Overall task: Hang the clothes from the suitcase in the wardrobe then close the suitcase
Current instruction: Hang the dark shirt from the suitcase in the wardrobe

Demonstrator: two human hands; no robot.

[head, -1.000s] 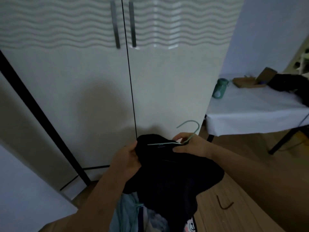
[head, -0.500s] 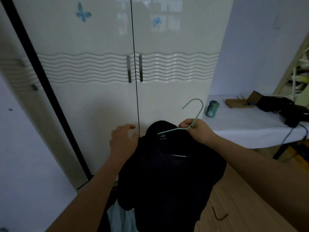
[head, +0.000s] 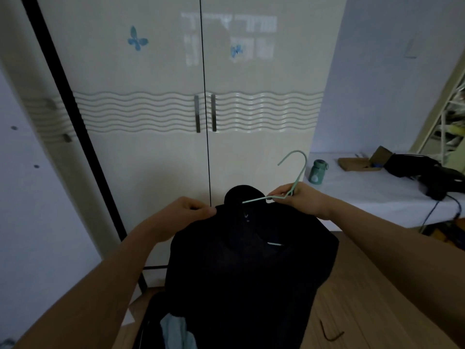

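Observation:
A black garment (head: 249, 268) hangs on a pale green wire hanger (head: 297, 172) in front of me. My right hand (head: 299, 200) pinches the hanger just below its hook. My left hand (head: 183, 215) grips the garment's left shoulder edge. The cream wardrobe (head: 176, 147) stands straight ahead with both doors closed, its two metal handles (head: 205, 113) side by side at the middle seam. Below the garment, the open suitcase (head: 151, 321) shows its dark rim and light blue cloth (head: 176, 331) inside; most of it is hidden.
A white-covered table (head: 364, 190) stands at the right with a green bottle (head: 317, 171), a brown box (head: 362, 163) and a black bag (head: 425, 172). A cable hangs off its edge. A dark curved strip (head: 329, 335) lies on the wooden floor.
The garment and hanger have risen in front of the wardrobe doors. My left hand let go briefly, then took hold of the garment's left shoulder. My view tilted upward.

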